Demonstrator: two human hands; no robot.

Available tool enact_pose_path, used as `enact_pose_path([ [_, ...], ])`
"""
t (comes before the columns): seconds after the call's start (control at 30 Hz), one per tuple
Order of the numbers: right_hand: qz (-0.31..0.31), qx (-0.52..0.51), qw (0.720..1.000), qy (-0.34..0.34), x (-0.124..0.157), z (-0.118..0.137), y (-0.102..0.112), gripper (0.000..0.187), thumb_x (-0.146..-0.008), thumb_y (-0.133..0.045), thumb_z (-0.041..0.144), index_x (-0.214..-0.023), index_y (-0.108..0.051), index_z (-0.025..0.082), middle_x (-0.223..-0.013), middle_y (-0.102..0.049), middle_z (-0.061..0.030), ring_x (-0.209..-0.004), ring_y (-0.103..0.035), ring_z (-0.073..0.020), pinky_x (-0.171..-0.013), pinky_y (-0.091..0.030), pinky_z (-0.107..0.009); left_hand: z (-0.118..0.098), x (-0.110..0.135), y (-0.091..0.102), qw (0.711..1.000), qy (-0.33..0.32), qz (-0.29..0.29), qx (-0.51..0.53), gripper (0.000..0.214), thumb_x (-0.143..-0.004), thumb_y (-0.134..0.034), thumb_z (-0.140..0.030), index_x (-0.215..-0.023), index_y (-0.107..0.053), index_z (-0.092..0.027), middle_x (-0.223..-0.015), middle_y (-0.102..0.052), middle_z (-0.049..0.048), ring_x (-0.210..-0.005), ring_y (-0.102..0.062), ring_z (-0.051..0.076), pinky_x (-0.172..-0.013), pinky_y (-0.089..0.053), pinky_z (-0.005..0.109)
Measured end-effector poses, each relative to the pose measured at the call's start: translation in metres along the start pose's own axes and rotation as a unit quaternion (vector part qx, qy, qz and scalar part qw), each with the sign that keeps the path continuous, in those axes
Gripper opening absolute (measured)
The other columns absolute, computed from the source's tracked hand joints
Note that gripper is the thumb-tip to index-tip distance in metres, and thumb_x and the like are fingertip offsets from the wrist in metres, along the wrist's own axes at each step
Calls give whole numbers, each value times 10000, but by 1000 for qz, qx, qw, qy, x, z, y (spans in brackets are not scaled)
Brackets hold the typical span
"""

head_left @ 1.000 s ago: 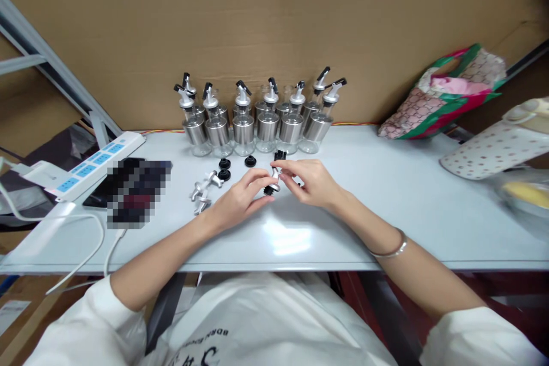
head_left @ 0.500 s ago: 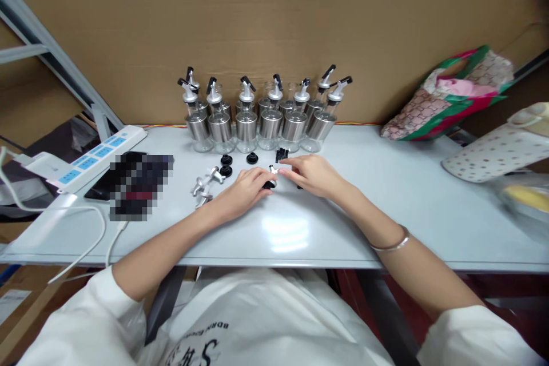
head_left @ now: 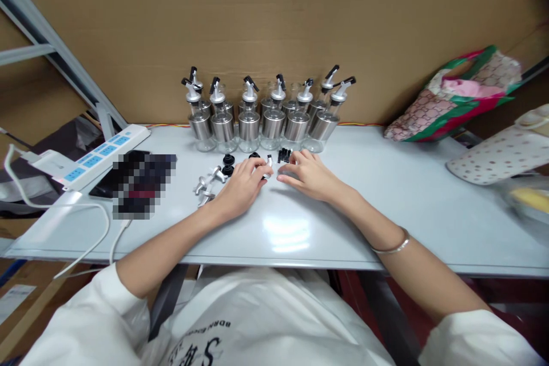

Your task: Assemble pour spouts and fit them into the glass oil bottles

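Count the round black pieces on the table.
3 visible: a far piece and a nearer piece left of the left hand, a third piece beyond it. More may be hidden.

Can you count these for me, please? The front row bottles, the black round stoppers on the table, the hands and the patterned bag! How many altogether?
Front row bottles: 6
Black round stoppers, one partly behind the left hand: 3
Hands, the left one and the right hand: 2
Patterned bag: 1
Total: 12
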State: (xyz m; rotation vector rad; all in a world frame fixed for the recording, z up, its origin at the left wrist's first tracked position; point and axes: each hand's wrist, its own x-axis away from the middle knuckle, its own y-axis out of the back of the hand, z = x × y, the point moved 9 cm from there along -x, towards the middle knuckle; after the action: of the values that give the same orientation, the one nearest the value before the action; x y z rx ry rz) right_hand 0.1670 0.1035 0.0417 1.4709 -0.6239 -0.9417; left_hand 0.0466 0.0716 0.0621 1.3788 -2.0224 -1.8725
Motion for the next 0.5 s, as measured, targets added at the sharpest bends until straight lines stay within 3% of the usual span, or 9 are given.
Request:
enact_pose_path([
  [0.13,-17,46,999,-14,0,-4,0,584,-923,-394,572,-1300,-584,169,-1055,-562,-160,-966,-457,-293,-890,-347,-437,2,1,1,1000,8,-10,21,238,-883,-414,-77,-1069,-521,-179,-1156,-524,108,-1119,-524,220,-947,-437,387],
  [0.2,-14,57,998,-17,0,-5,-1,589,-914,-403,582,-1291,-592,170,-1057,-563,-164,-963,-451,-301,-906,-339,-458,1,1,0,1000,11,-3,19,215,-885,-427,-89,-1052,-525,-180,-1151,-536,104,-1117,-526,222,-935,-438,383],
  [0.37,-23,-8,1000,13,-2,1,8,324,-906,-529,450,-972,-740,213,-999,-571,-121,-957,-467,-269,-887,-363,-413,-1,0,4,1000,21,5,18,133,-907,-472,-165,-1021,-540,-172,-1109,-586,101,-1088,-533,231,-892,-434,374],
  [0.5,-48,-2,999,3,-3,0,15,154,-856,-630,288,-815,-745,194,-960,-596,-103,-957,-485,-262,-928,-326,-447,3,-1,5,999,40,1,23,94,-918,-484,-218,-977,-541,-172,-999,-618,80,-993,-548,224,-871,-433,376],
])
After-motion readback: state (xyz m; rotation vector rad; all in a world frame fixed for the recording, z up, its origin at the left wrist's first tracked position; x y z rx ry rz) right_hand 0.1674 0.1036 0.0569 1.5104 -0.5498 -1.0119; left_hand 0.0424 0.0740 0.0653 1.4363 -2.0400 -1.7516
